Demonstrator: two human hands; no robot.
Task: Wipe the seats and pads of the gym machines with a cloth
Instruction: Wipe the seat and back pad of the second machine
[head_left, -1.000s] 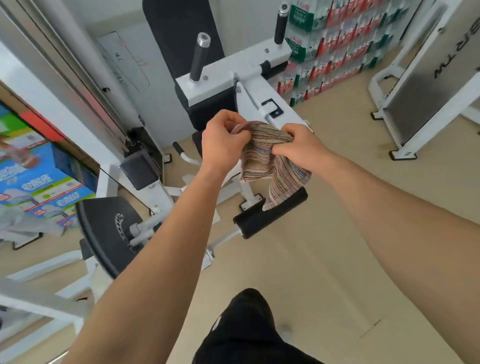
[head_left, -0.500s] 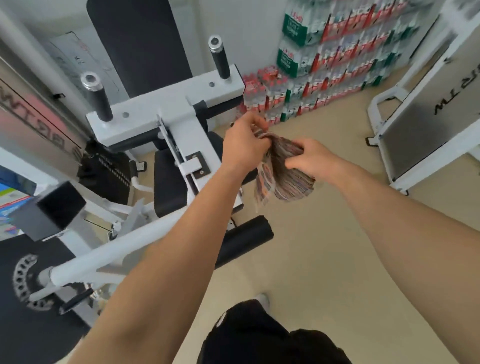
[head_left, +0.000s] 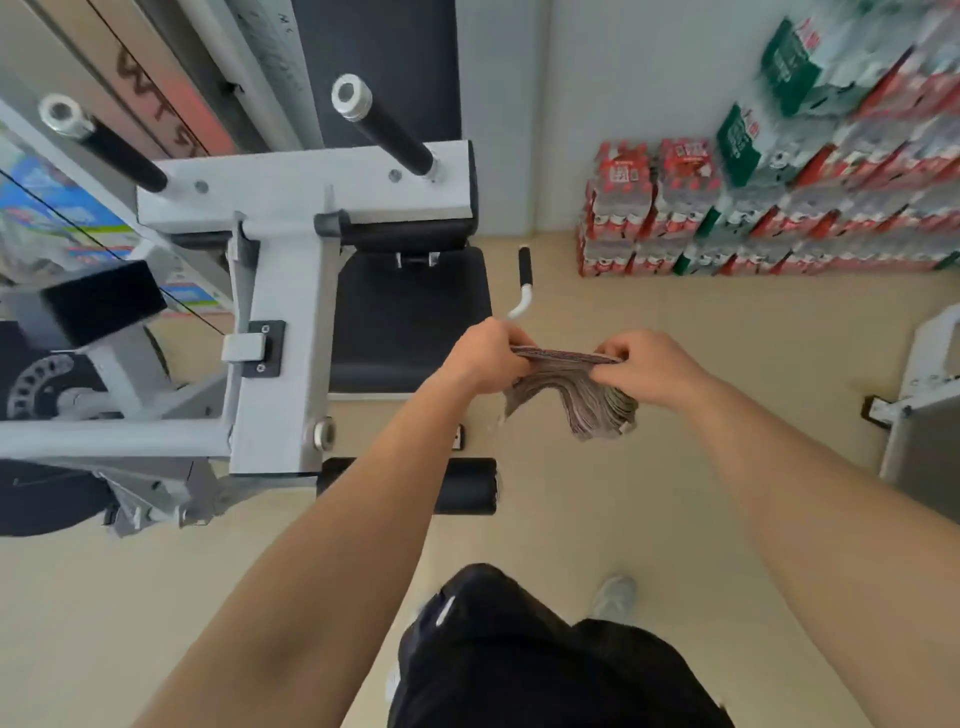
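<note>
The machine frame (head_left: 280, 332) fills the left half of the frame, with the seat (head_left: 405, 322) just right of it at centre and the backrest (head_left: 395, 62) above the seat at top centre. The roller pad (head_left: 462, 486) lies below the seat. Right of the seat's lower corner, the left hand (head_left: 483, 358) and right hand (head_left: 649, 369) hold the cloth (head_left: 571, 395) between them. Bottle packs (head_left: 675, 208) stand stacked at upper right, and a second machine (head_left: 924, 405) sits at the right edge.

Both bare arms reach forward, left hand (head_left: 485, 361) and right hand (head_left: 649, 366) level, near each other, fingers curled, pinching the cloth (head_left: 571, 392) between them
</note>
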